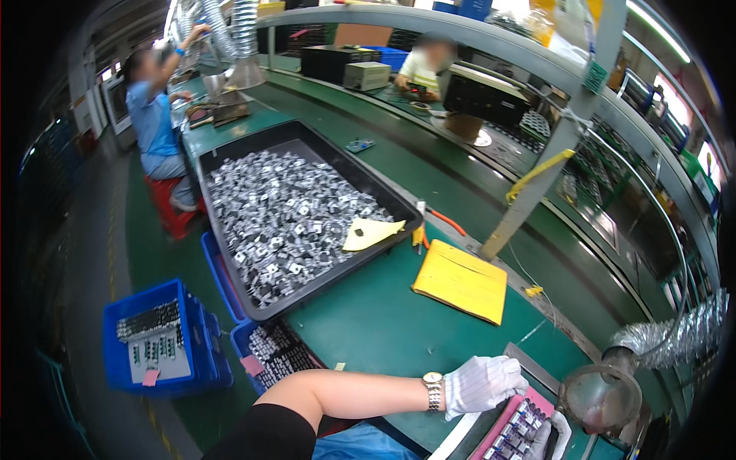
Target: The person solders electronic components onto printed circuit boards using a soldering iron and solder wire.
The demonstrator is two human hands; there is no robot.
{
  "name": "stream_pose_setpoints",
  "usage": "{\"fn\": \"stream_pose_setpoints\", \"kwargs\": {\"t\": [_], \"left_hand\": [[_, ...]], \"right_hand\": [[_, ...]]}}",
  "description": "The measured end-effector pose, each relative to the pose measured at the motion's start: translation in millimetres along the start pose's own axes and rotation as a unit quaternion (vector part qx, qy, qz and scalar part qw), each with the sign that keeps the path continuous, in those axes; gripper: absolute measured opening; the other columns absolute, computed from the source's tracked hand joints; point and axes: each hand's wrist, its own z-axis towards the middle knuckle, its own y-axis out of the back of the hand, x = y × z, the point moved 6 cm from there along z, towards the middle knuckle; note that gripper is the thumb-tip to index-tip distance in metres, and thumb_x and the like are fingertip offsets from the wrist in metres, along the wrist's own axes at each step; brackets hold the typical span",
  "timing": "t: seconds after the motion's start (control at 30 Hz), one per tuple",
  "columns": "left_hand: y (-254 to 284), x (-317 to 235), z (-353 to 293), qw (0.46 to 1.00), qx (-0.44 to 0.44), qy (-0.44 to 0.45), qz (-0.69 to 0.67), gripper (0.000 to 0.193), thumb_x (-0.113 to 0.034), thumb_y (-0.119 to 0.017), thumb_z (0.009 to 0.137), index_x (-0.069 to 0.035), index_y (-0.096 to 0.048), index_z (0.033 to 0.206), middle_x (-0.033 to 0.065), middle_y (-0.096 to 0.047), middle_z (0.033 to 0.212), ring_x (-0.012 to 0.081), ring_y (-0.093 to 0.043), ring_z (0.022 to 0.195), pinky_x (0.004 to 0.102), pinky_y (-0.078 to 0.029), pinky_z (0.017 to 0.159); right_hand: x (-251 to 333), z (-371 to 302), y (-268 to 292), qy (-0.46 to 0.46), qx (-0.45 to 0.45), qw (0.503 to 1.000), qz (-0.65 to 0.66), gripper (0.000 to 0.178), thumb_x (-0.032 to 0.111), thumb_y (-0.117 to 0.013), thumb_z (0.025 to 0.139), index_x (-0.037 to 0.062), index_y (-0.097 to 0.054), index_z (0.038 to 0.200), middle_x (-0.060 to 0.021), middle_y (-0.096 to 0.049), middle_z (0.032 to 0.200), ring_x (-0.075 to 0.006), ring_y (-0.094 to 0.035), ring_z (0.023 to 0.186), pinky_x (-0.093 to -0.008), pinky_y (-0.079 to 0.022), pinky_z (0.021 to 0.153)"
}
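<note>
My left hand (484, 386), in a white glove with a wristwatch (433, 391) behind it, reaches across the green bench. Its fingers are bent together at the top edge of a pink board (497, 433); whatever they pinch is too small to make out. Rows of small dark-and-silver parts (521, 429) lie on the board. Low in the view, my right hand (557, 438), also gloved, curls beside these parts, with a dark slim thing partly visible at its fingers. A white strip (454, 438) lies just left of the board.
A black tray (307, 300) heaped with small metal parts stands on the bench. Nearby lies a yellow folder (464, 280). A fume hood (602, 399) with a silver duct (682, 330) stands right. Blue crates (115, 345) sit at left. Two people work farther off.
</note>
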Motion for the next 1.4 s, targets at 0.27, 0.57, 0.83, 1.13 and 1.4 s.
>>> {"fn": "stream_pose_setpoints", "kwargs": {"t": [0.27, 0.57, 0.83, 1.13, 1.4], "left_hand": [[-7, -6, 0, 0.998, 0.005, -0.043, -0.041, 0.017, -0.028, -0.065, 0.090, -0.016, -0.064, 0.102, 0.0033, -0.055, 0.085, 0.0218, -0.058, 0.078, 0.0329, -0.048, 0.060], [-9, -12, 6, 0.997, 0.041, -0.050, -0.033, 0.013, -0.029, -0.069, 0.084, -0.017, -0.064, 0.087, 0.0000, -0.055, 0.077, 0.0199, -0.058, 0.072, 0.0329, -0.046, 0.056], [-10, -12, 8, 0.997, 0.029, -0.063, -0.030, 0.013, -0.029, -0.069, 0.084, -0.017, -0.064, 0.086, 0.0009, -0.058, 0.078, 0.0209, -0.058, 0.071, 0.0337, -0.047, 0.059], [-5, -15, 15, 0.997, 0.010, -0.042, -0.070, 0.005, -0.022, -0.071, 0.083, -0.018, -0.068, 0.085, 0.0009, -0.062, 0.075, 0.0225, -0.061, 0.070, 0.0339, -0.050, 0.062], [14, 26, 19, 0.998, -0.033, 0.045, 0.031, 0.007, -0.021, -0.070, 0.085, -0.015, -0.070, 0.084, 0.0039, -0.062, 0.077, 0.0237, -0.061, 0.073, 0.0333, -0.050, 0.065]], "right_hand": [[4, -8, -4, 0.039, 0.013, 0.999, -0.018, 0.031, 0.018, -0.053, 0.097, 0.0055, -0.055, 0.125, -0.0163, -0.065, 0.113, -0.0247, -0.065, 0.099, -0.0370, -0.055, 0.086], [1, -16, 8, -0.047, 0.000, 0.998, 0.048, 0.025, 0.008, -0.054, 0.098, 0.0093, -0.054, 0.123, -0.0155, -0.065, 0.111, -0.0226, -0.068, 0.088, -0.0326, -0.059, 0.072], [2, -27, 20, -0.020, -0.007, 1.000, 0.022, 0.029, 0.012, -0.050, 0.099, 0.0043, -0.051, 0.127, -0.0192, -0.063, 0.116, -0.0276, -0.066, 0.098, -0.0406, -0.057, 0.083], [23, -33, 31, 0.134, -0.058, 0.975, -0.169, 0.024, 0.004, -0.058, 0.096, 0.0004, -0.055, 0.120, -0.0160, -0.061, 0.115, -0.0234, -0.061, 0.106, -0.0389, -0.052, 0.092], [16, -24, 72, 0.042, -0.149, 0.975, -0.161, 0.029, 0.012, -0.056, 0.099, 0.0011, -0.055, 0.126, -0.0105, -0.063, 0.108, -0.0146, -0.060, 0.079, -0.0274, -0.051, 0.076]]}}
